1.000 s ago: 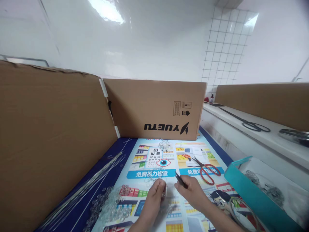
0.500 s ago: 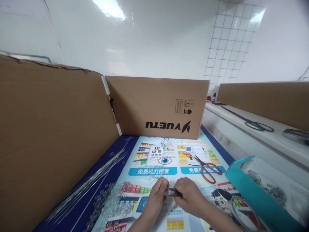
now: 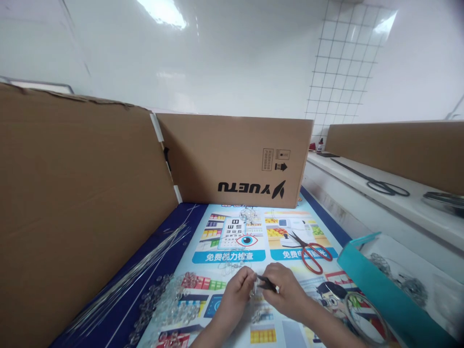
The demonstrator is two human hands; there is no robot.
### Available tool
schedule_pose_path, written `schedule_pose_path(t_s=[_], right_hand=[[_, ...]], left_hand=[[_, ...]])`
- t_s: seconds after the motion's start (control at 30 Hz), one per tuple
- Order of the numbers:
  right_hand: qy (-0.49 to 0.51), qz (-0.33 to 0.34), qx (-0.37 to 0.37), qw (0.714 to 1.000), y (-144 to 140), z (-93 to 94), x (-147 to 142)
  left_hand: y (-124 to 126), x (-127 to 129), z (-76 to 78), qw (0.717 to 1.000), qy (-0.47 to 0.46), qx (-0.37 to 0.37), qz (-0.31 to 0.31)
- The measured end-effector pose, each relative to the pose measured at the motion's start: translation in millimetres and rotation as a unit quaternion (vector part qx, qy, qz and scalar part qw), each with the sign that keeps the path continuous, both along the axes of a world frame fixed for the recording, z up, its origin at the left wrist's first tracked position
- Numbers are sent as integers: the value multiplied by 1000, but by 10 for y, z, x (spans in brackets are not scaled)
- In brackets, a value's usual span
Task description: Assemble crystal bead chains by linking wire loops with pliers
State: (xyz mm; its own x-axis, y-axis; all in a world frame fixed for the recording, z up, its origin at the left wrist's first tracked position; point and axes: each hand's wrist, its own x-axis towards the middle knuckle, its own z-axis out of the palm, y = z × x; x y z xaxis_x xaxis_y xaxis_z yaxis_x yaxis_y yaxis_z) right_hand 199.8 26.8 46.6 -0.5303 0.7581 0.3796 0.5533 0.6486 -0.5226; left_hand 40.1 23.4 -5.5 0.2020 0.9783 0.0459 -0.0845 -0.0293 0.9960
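Low in the middle of the head view, my left hand [image 3: 239, 290] pinches a short, thin wire piece [image 3: 254, 289] between thumb and fingers. Something clear and shiny, perhaps a bead, shows at its lower end. My right hand [image 3: 284, 292] is closed around small dark-jawed pliers [image 3: 267, 283], whose tips reach the wire beside my left thumb. Whether the jaws grip the wire is too small to tell. Below my hands, a little clump of clear beads [image 3: 257, 316] lies on the printed sheet. A large pile of clear beads [image 3: 174, 299] spreads left of my left hand.
Red-handled scissors [image 3: 311, 253] lie beyond my right hand. A bundle of straight wires [image 3: 134, 275] runs along the left. At right stand a wire coil [image 3: 366, 316] and a teal-edged box [image 3: 384, 290] with wire pieces. Cardboard panels [image 3: 239, 159] wall the back and left.
The pliers' tips have shifted slightly right, away from my left fingers, and now angle upward. More of the wire piece shows between my hands.
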Motion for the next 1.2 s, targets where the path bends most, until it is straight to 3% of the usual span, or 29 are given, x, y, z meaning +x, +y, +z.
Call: schedule_pose_path(t_s=[0.2,0.53,0.9,1.2], right_hand=[[19,-3,-21,1000,0,5,13],[40,-58,-89,993,74,14,63],[100,-77,-189,974,112,-72,85],[175,-91,-237,951,247,-141,175]], left_hand=[[-10,-5,21,1000,-10,-8,-8],[-7,-15,58,991,-65,-79,-86],[-13,-65,73,981,-117,-112,-108],[37,-102,-32,974,-164,-128,-90]])
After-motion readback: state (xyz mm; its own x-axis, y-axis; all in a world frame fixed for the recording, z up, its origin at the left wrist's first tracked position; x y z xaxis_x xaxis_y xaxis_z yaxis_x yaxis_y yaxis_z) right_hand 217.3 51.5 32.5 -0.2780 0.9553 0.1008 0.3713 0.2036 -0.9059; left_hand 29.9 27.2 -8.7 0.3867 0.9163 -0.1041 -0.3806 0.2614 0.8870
